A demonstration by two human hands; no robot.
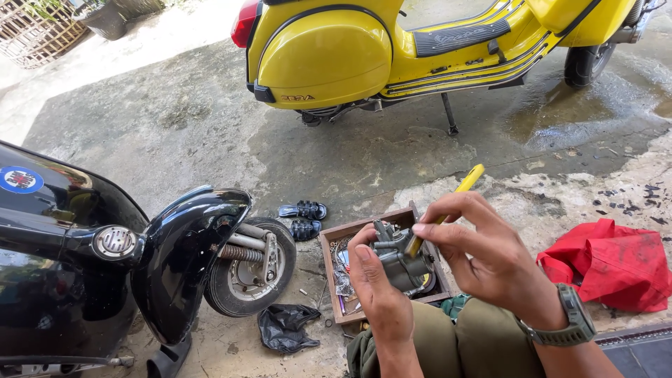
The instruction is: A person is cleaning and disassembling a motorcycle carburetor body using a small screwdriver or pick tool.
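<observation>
Left hand (378, 287) gripped grey carburettor (400, 260) steady above wooden parts box (336, 241); right hand (483, 248) fingers pinched yellow-handled screwdriver (448, 210), tip down into it.

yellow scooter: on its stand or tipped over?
Upright on its stand: the yellow scooter stands level, its kickstand down on the concrete floor.

The concrete floor (175, 119) carries a wooden box (334, 241); left of the box lie black sandals (303, 217) and a black bag (283, 327), right of it a red cloth (612, 262).
</observation>
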